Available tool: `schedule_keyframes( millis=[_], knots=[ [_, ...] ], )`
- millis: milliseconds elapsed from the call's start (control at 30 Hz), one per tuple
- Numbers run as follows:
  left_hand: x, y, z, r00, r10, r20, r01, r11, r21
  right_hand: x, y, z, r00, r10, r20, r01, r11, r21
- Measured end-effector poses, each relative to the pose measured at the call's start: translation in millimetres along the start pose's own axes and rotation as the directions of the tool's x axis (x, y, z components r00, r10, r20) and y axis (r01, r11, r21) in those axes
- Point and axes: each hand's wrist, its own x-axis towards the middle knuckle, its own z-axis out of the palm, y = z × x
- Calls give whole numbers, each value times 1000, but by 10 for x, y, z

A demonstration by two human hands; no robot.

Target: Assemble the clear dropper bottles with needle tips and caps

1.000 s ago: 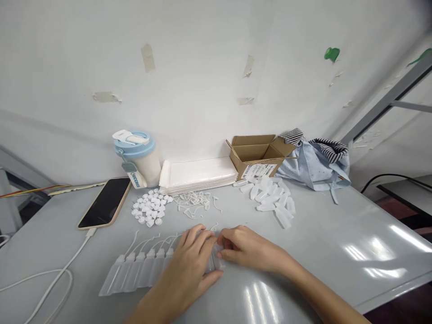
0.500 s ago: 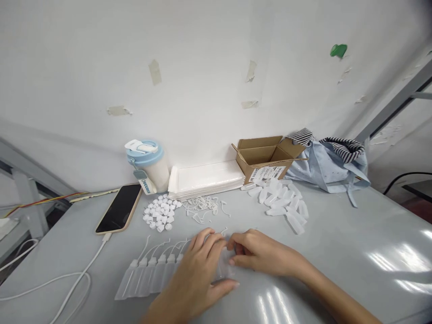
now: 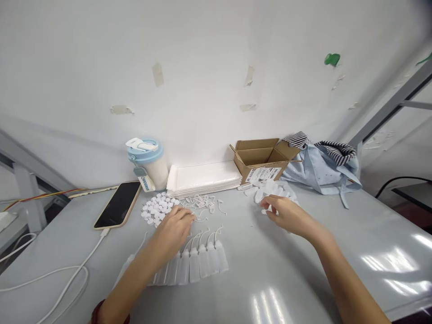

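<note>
My left hand (image 3: pixel 174 227) is at the left end of a heap of thin white bent tubes (image 3: pixel 205 204), beside a pile of small white caps (image 3: pixel 155 208). Its fingers are bent and pressed together; whatever they hold is hidden. My right hand (image 3: pixel 288 215) hovers over a heap of translucent flat plastic bottles (image 3: pixel 270 188), thumb and fingers apart and curved down among them. A row of similar bottles (image 3: pixel 203 262), fitted with thin bent tubes, lies side by side in front of me. My left forearm covers part of that row.
A phone (image 3: pixel 117 206) on a white cable lies at the left, near a blue-lidded cup (image 3: pixel 153 168). Along the wall are a stack of white packets (image 3: pixel 205 177), an open cardboard box (image 3: pixel 259 162) and a light blue cloth bag (image 3: pixel 317 166).
Both hands have left the right end of the bottle row. My left hand moved up and left to the tubes and caps; my right hand moved up and right to the loose bottles.
</note>
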Motion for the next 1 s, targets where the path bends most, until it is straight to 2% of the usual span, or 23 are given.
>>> schedule_keyframes(
  millis=[133, 267, 400, 500, 533, 600, 700, 833, 1000],
  knots=[
    [-25, 8, 19, 988, -66, -141, 58, 997, -57, -9, 70, 2, 997, 50, 58, -49, 999, -18],
    [-61, 63, -43, 928, -268, -257, 232, 959, -159, 41, 46, 42, 990, 122, 68, -114, 988, -107],
    [-93, 201, -111, 830, -512, -223, 419, 834, -359, 63, -77, 88, 996, 74, 46, -67, 989, -133],
    [-96, 340, -138, 777, -617, -124, 496, 722, -482, 14, -246, 145, 997, -74, -23, 74, 997, -14],
    [-94, 390, -137, 782, -616, -94, 496, 706, -506, -14, -319, 171, 987, -152, -57, 156, 986, 61],
    [-89, 494, -119, 826, -561, -61, 450, 720, -529, -79, -475, 232, 936, -312, -161, 343, 913, 221],
    [-95, 647, -66, 903, -427, -50, 335, 772, -541, -160, -684, 330, 858, -430, -282, 512, 765, 391],
    [-120, 786, -5, 935, -340, -104, 224, 790, -571, -199, -815, 418, 806, -469, -362, 591, 672, 446],
    [-122, 828, 14, 918, -332, -217, 128, 766, -630, -214, -832, 446, 792, -481, -375, 609, 662, 437]
  ],
)
